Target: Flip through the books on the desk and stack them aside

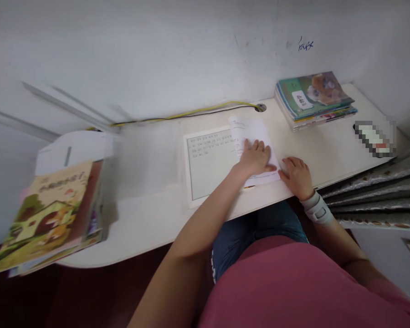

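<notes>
your left hand [254, 159] is spread flat, pressing a loose printed sheet [256, 134]. your right hand [295, 176], in a wrist brace [317, 208], is spread on the table [150, 228] just beside the sheet. sheet overlaps a white-bordered printed page [208, 164]. stacked books [314, 98] sit far right against the wall [157, 54].

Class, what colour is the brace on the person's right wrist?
The wrist brace is pale grey with a lighter strap; the head view shows it best.
</notes>
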### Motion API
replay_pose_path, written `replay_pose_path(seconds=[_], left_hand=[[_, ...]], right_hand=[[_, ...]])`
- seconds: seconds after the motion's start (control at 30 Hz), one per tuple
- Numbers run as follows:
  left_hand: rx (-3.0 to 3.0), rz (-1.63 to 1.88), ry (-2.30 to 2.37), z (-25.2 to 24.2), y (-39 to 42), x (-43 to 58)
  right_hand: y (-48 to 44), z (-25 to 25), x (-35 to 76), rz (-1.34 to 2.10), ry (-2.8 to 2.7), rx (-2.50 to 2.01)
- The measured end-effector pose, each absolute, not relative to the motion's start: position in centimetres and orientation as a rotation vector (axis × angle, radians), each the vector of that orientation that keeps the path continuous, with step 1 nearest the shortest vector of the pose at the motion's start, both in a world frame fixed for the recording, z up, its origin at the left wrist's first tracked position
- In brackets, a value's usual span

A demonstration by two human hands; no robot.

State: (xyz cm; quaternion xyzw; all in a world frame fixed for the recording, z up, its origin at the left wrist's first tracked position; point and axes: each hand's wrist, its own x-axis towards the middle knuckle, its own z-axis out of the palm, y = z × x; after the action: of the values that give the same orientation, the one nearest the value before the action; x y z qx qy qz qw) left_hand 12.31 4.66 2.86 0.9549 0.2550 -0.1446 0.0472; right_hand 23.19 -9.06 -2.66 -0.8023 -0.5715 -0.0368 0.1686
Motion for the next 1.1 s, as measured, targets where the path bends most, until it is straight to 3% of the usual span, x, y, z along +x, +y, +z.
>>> replay_pose_path(seconds=[0.6, 0.93, 1.1], left_hand=[[2.858, -0.286, 0.948, 1.3, 1.2, 12.3], [2.94, -0.061, 0.83, 2.0, 0.6, 10.2], [2.696, 0.128, 1.117, 1.8, 2.4, 6.4]], right_hand=[[-7.8, 1.0, 22.3, -0.262, -1.834, -2.406], [-10.2, -3.0, 26.5, -0.052, -1.914, -2.156], [-10.8, -4.2, 26.4, -0.025, -1.898, -2.179]])
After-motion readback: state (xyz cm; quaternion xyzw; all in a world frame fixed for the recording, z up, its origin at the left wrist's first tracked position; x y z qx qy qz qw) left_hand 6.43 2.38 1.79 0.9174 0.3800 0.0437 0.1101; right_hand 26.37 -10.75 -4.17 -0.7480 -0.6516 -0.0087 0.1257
